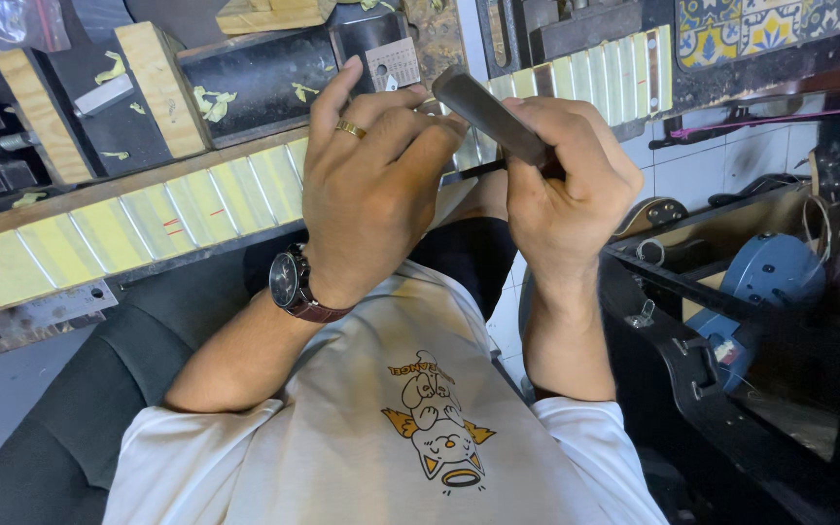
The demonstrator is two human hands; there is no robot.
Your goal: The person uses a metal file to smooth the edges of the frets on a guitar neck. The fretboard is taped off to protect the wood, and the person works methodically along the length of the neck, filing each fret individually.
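Observation:
A guitar neck [148,228] lies across my lap, its fretboard covered in strips of yellow tape between the metal frets. My right hand [566,185] grips a dark flat metal file [483,112] tilted above the neck. My left hand [371,194], with a gold ring and a brown-strapped wristwatch [289,282], pinches the file's lower end, index finger stretched out. A small perforated metal plate [393,63] lies just beyond that fingertip. The neck under both hands is hidden.
Wooden blocks [162,87] and a black clamp bed with tape scraps sit behind the neck. An open black instrument case [692,369] with a latch stands at the right, a round blue object [770,272] inside it. White floor tiles show below.

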